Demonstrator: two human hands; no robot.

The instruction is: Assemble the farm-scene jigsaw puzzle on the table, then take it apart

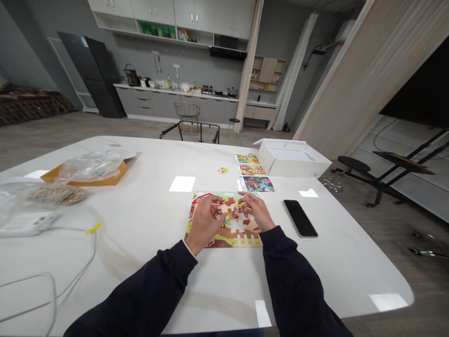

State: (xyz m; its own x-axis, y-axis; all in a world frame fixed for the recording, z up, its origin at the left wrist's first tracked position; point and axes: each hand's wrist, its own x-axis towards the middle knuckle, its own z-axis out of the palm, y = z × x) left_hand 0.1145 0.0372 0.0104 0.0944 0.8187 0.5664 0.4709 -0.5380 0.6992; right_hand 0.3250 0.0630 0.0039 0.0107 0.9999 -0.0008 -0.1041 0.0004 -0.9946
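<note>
A colourful farm jigsaw puzzle (245, 239) lies on the white table in front of me, with a red barn at its upper left and a fence along the bottom. A pale gap shows right of its middle. My left hand (206, 221) curves over the puzzle's left half, thumb and fingers apart. Over the upper right part is my right hand (257, 211), its fingers bent and spread, with no piece visible between them. Both hands hide parts of the picture. Beyond the puzzle, a small loose cluster of puzzle pieces (223, 171) rests on the table.
A picture sheet (258, 184) with several scenes lies beside an open white box (298, 164). To the right is a black phone (300, 218). Plastic bags (93, 166), a yellow-brown tray (114, 177), a white power strip (26, 224) and its cable occupy the left side.
</note>
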